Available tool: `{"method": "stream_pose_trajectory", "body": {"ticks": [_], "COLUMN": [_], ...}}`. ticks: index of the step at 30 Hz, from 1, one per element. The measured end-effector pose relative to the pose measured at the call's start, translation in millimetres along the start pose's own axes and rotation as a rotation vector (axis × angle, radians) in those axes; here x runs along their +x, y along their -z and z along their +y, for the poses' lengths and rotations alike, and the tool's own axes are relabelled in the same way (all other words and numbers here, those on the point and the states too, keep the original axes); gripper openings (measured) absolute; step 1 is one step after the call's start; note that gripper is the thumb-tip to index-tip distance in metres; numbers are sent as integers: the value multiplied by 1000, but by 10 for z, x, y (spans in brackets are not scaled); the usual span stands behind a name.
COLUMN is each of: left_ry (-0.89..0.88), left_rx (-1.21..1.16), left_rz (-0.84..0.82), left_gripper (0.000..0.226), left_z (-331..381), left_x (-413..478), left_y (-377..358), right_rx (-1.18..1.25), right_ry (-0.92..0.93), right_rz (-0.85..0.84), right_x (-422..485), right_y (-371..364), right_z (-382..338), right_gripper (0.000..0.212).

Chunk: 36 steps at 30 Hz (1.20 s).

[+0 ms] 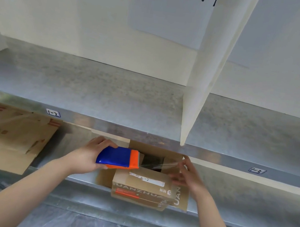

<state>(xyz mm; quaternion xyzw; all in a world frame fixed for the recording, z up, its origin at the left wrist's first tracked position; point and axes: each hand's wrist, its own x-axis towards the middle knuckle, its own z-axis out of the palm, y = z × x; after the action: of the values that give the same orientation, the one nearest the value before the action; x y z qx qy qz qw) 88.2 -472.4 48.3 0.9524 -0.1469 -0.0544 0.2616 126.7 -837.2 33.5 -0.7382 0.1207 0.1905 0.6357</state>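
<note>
Sealing: left hand (88,154) grips blue-and-orange plastic tape dispenser (117,157), lower centre.
Right hand (186,175): pinches clear tape (157,164).
Tip: pull it taut, centred over brown cardboard box (143,188).

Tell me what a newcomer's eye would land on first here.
The blue and orange tape dispenser stands out first, gripped by the left hand just left of the open cardboard box on the lower shelf. From it clear tape stretches to the blurred right hand, which seems to pinch its end. Further left lies flattened cardboard.
</note>
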Motion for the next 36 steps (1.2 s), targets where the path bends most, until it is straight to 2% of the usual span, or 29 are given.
{"method": "stream_pose_trajectory", "body": {"ticks": [6,11,15,21,26,32,36], "left_ry": [76,74,35,-8,9,-26,-70], "left_rx": [-6,-24,-47,49,42,-38,-7], "left_rz": [18,4,21,41,73,114,131], "left_gripper": [63,59,55,62,69,70,72], "left_z": [-4,120,179,279,318,442,531], "left_x": [153,273,242,29,-47,-159,-252], "left_y": [-1,-6,77,12,23,301,386], "right_rx": [119,228,227,381,309,52,-68], "right_ry": [18,21,76,82,120,214,257], "right_rz": [85,121,86,37,57,298,381], "right_x": [62,-45,-133,-191,-201,-414,-691], "right_y": [21,63,78,-5,19,87,15], "right_z": [51,97,150,283,108,-168,-159], "right_gripper": [9,20,15,18,14,13,15]}}
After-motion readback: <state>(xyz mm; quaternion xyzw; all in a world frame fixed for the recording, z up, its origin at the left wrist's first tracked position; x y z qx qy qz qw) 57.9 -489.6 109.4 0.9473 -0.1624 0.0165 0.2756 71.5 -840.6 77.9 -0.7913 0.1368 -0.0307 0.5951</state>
